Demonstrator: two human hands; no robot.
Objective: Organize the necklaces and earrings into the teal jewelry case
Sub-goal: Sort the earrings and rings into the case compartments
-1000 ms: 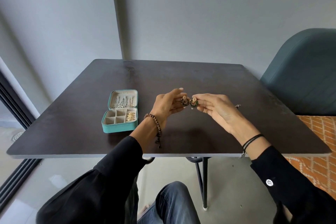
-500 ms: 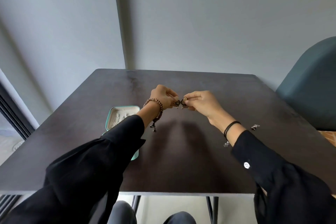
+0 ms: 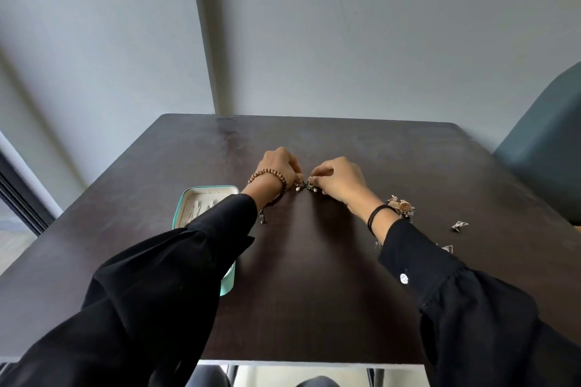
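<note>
My left hand (image 3: 280,168) and my right hand (image 3: 338,177) meet over the middle of the dark table (image 3: 314,276), each pinching one ornate earring of a pair (image 3: 306,186) with small pearl drops. The open teal jewelry case (image 3: 206,203) lies to the left, mostly hidden under my left black sleeve; its cream lid lining with thin chains shows. Another decorated earring cluster (image 3: 402,207) lies by my right wrist. Two small silver earrings (image 3: 459,225) rest further right, one partly behind my right sleeve.
A teal upholstered chair (image 3: 547,148) stands at the table's right side. Grey walls rise behind the far edge. A dark window frame (image 3: 19,198) runs down the left. My knees show below the near table edge.
My hands have lowered the earring pair closer to the tabletop. The view has tilted up and nearer, so the earring cluster by my right wrist now shows.
</note>
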